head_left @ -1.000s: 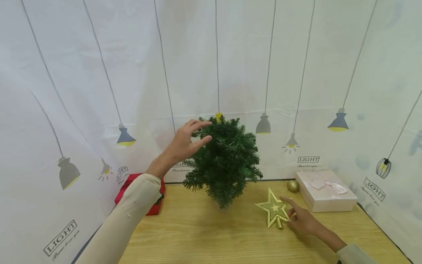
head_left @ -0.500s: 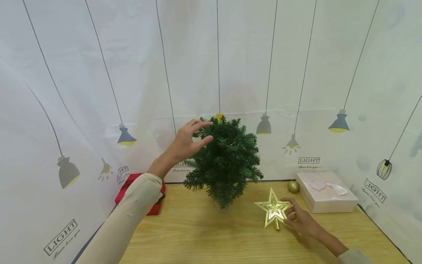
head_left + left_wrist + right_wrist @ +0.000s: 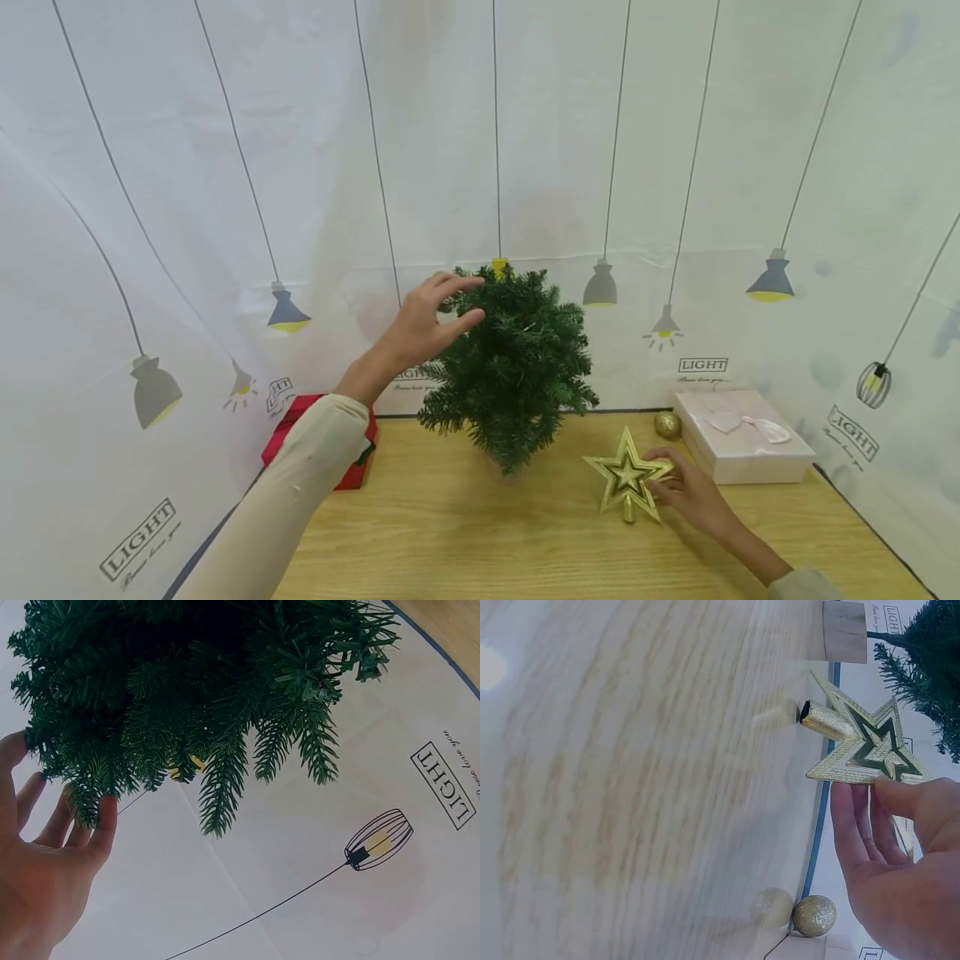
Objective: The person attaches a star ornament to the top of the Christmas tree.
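Note:
A small green artificial Christmas tree (image 3: 525,358) stands in the middle of the wooden table. At its upper left side is my left hand (image 3: 427,321), thumb and forefinger spread apart beside the branches. The left wrist view shows the fingertips (image 3: 107,806) touching the outer needles. My right hand (image 3: 693,496) pinches a gold star tree topper (image 3: 628,475) by one side point, just above the table to the right of the tree. In the right wrist view, the thumb lies on the star's front and the topper's hollow socket (image 3: 826,720) points away from the hand.
A gold glitter ball (image 3: 667,424) sits beside a pale pink gift box (image 3: 750,458) with a bow at the back right. Behind my left forearm is a red box (image 3: 352,477), partly hidden. A white backdrop printed with lamps (image 3: 287,308) encloses the table (image 3: 420,533).
My right hand has taken hold of the star, raised it slightly and turned it more upright, its socket now pointing down. My left hand stays at the tree.

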{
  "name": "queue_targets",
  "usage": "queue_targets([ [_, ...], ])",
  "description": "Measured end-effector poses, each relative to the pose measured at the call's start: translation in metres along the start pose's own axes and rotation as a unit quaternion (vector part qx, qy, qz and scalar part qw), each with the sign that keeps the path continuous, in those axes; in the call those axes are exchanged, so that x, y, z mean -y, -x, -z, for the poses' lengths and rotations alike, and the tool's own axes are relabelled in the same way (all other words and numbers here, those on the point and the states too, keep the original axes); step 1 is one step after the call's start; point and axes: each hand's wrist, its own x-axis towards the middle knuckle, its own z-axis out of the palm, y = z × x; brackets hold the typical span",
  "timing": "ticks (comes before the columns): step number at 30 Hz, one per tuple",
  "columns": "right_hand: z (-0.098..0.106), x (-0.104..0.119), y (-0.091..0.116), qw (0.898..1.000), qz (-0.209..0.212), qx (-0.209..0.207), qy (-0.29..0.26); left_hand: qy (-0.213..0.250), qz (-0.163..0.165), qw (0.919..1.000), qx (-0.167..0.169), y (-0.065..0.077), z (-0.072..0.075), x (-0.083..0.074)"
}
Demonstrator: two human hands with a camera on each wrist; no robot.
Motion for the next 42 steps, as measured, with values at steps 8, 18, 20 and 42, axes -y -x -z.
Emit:
queue_targets([
  [8,0.005,0.008,-0.002,0.999,-0.008,-0.018,-0.037,0.005,-0.007,1.0,-0.003,-0.001,-0.001,0.001],
  [18,0.009,0.018,-0.009,0.998,-0.022,-0.027,-0.059,0.008,-0.008,0.9999,-0.001,0.001,-0.001,0.001],
  [20,0.01,0.02,-0.01,0.998,-0.018,-0.029,-0.056,0.008,-0.01,0.9999,-0.002,0.001,-0.001,0.002],
  [42,0.04,0.05,-0.025,0.999,-0.019,-0.036,-0.015,0.013,-0.006,0.9999,-0.001,0.001,-0.001,0.001],
])
